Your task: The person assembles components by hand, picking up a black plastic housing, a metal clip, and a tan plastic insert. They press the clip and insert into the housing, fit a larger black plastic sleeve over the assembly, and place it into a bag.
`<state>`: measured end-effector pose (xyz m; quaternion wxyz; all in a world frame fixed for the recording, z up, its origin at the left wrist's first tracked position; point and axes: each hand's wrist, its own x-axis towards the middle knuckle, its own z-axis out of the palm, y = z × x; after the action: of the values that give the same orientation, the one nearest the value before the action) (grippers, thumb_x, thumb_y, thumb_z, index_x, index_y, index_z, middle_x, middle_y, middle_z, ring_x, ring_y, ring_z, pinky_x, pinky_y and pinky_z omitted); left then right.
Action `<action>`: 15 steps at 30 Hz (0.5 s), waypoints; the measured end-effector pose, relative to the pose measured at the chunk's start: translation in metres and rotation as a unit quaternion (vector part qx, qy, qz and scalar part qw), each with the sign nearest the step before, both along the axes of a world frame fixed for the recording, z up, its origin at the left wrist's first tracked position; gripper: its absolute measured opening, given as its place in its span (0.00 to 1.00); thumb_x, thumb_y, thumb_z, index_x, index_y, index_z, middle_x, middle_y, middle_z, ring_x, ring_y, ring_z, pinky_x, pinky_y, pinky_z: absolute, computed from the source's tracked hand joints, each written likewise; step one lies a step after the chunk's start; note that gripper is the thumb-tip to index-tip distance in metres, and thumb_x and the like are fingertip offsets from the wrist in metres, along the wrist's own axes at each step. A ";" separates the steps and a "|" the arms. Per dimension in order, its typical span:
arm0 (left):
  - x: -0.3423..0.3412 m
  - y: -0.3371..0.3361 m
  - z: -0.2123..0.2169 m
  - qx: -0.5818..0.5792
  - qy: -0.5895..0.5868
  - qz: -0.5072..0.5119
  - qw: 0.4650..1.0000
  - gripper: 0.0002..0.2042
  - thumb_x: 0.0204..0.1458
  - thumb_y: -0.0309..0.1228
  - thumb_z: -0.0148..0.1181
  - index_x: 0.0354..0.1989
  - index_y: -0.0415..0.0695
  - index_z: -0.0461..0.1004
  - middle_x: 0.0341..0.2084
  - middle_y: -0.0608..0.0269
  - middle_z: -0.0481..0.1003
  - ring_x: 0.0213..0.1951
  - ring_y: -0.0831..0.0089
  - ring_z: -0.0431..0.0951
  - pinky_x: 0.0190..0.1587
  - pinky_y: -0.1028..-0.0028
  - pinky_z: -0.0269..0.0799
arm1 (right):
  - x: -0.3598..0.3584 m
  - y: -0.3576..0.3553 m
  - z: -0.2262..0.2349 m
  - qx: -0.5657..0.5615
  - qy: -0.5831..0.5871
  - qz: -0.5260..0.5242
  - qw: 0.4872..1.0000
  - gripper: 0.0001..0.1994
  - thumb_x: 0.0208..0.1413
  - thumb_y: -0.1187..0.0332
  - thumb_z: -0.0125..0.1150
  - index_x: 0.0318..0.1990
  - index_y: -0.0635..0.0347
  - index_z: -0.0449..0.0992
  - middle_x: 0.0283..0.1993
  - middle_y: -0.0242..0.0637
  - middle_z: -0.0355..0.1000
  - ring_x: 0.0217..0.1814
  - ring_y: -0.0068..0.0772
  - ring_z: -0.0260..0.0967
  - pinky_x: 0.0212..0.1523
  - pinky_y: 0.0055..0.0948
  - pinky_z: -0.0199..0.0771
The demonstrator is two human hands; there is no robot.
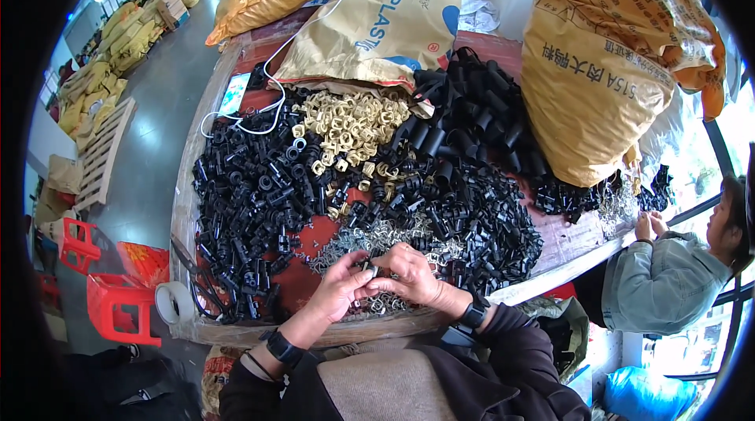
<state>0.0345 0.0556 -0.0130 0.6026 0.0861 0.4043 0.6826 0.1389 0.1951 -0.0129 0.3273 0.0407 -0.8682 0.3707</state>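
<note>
Working at the near edge of the table [206, 185], both hands meet over a small part [369, 269] pinched between their fingertips. The left hand [340, 286] curls in from the lower left, thumb and fingers closed on the piece; the right hand [409, 273] closes on it from the other side. The part is dark and mostly hidden by the fingers, so its shape cannot be told. It sits just above the table's front margin, over a scatter of small silvery metal clips [370, 238]. Each wrist carries a dark watch or band.

Left of the hands, a roll of white tape [171, 300] rests at the table's corner. Beyond the clips, a broad heap of black plastic fittings [259, 193] covers the left half of the table, and a second black heap [480, 220] spreads to the right. Between them, farther back, lies a pile of cream-coloured plastic pieces [354, 126]. Behind that, black tubular sleeves [472, 118] are stacked against a tan sack [377, 20] lying flat. A full, upright brown sack [598, 75] stands at the far right of the table.

A second person [668, 271] in a denim jacket works at the table's right edge. Red plastic stools [114, 303] stand on the floor to the left.
</note>
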 end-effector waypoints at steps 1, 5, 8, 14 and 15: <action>-0.002 0.001 0.001 -0.002 -0.001 -0.001 1.000 0.20 0.47 0.27 0.52 0.48 0.40 0.55 0.31 0.58 0.70 0.30 0.72 0.73 0.35 0.75 0.72 | -0.001 0.005 0.001 0.000 0.006 0.006 1.000 0.13 0.35 0.64 0.64 0.27 0.59 0.68 0.23 0.33 0.63 0.24 0.34 0.62 0.26 0.30 0.63; -0.016 0.001 0.000 0.011 0.052 -0.001 0.999 0.20 0.48 0.27 0.51 0.49 0.40 0.54 0.29 0.55 0.71 0.28 0.71 0.74 0.32 0.76 0.72 | -0.007 0.048 0.009 0.061 -0.017 -0.151 0.987 0.09 0.36 0.74 0.59 0.29 0.60 0.69 0.24 0.35 0.64 0.25 0.35 0.62 0.27 0.29 0.63; -0.022 -0.001 -0.002 0.030 0.039 -0.012 0.999 0.21 0.47 0.27 0.51 0.50 0.41 0.53 0.28 0.53 0.71 0.29 0.70 0.74 0.32 0.77 0.72 | -0.011 0.108 0.009 0.176 -0.064 -0.255 0.949 0.11 0.34 0.79 0.53 0.30 0.60 0.70 0.31 0.37 0.65 0.32 0.38 0.63 0.32 0.30 0.63; -0.023 -0.003 -0.002 0.020 0.034 -0.009 0.999 0.22 0.47 0.26 0.51 0.50 0.45 0.52 0.29 0.52 0.71 0.31 0.67 0.74 0.33 0.76 0.71 | -0.011 0.179 -0.011 0.295 -0.216 -0.234 0.901 0.19 0.30 0.74 0.57 0.38 0.58 0.68 0.36 0.34 0.65 0.42 0.38 0.59 0.39 0.33 0.60; -0.022 -0.003 -0.001 0.016 0.022 -0.010 1.000 0.22 0.47 0.25 0.51 0.50 0.45 0.52 0.29 0.52 0.72 0.31 0.67 0.74 0.34 0.75 0.71 | -0.013 0.182 -0.013 0.298 -0.212 -0.233 0.901 0.19 0.30 0.74 0.57 0.38 0.58 0.68 0.36 0.34 0.65 0.42 0.38 0.59 0.39 0.33 0.60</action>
<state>0.0123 0.0527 -0.0137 0.5990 0.1154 0.4056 0.6807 0.1261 0.3769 -0.0254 0.1848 -0.1470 -0.9717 0.0070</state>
